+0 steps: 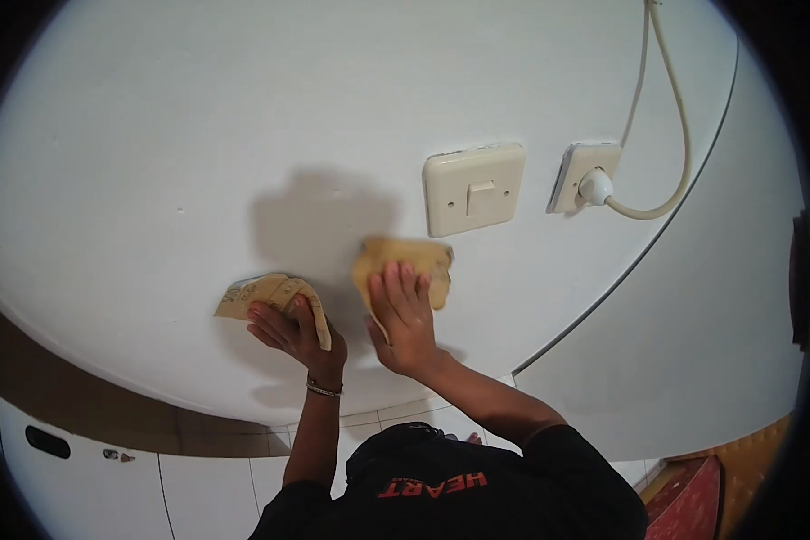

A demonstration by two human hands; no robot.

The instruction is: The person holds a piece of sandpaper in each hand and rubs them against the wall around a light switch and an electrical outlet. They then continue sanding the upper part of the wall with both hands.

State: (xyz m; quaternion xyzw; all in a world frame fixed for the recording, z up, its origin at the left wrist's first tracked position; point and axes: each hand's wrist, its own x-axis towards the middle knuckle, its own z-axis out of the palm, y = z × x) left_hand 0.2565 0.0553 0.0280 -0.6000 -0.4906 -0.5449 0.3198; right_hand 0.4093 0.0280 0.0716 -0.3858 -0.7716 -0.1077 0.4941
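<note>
A curled sheet of sandpaper (254,292), tan with dark print on its back, is held in my left hand (299,335), thumb and fingers closed on it near the white wall (153,153). To the right, my right hand (407,319) presses a folded yellow cloth (403,254) against the wall, fingers spread over it. The cloth has dark smudges on its right side. It lies just below and left of a cream light switch (480,192). Both hands cast shadows on the wall.
Right of the switch is a wall socket (585,175) with a white plug (596,187) and a looping cable (684,135). A dark seam line (621,274) runs along the wall's right. White cabinet doors (81,486) stand at lower left, red furniture (688,499) at lower right.
</note>
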